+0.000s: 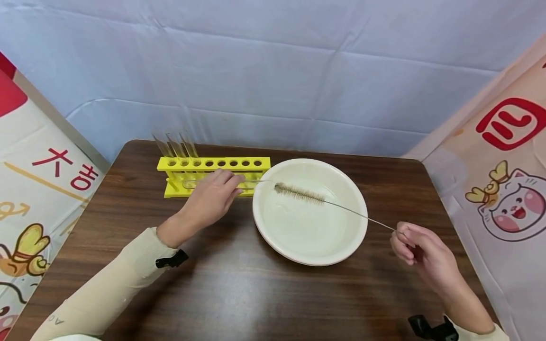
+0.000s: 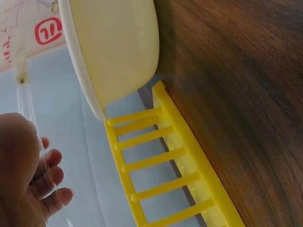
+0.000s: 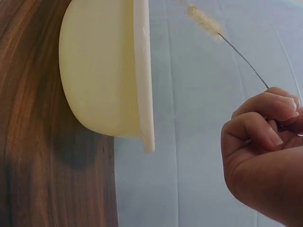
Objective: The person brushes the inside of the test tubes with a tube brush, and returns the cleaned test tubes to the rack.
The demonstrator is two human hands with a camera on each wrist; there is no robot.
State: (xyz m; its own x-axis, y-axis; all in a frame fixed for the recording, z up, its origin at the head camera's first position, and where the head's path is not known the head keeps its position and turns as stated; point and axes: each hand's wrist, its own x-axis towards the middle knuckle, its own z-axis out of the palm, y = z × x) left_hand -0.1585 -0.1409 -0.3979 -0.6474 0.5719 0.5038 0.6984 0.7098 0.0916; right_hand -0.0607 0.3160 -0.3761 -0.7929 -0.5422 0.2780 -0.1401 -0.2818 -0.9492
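Observation:
My left hand (image 1: 216,195) holds a clear glass test tube (image 1: 190,184) lying nearly level in front of the yellow rack, its mouth pointing right over the basin's rim. In my right hand (image 1: 426,253) is the thin wire handle (image 1: 362,216) of a test tube brush, gripped by curled fingers. The brush's bristle head (image 1: 300,193) hangs above the white basin (image 1: 310,258), its tip close to the tube's mouth. From the left wrist view, the bristles (image 2: 20,56) appear just beyond the tube's end (image 2: 26,97); whether they touch cannot be told.
A yellow test tube rack (image 1: 234,164) stands at the back left, beside the basin. Several of its holes hold nothing; three upright test tubes (image 1: 181,148) fill the left ones. A pale cloth wall (image 1: 273,71) rises behind the brown table (image 1: 239,293).

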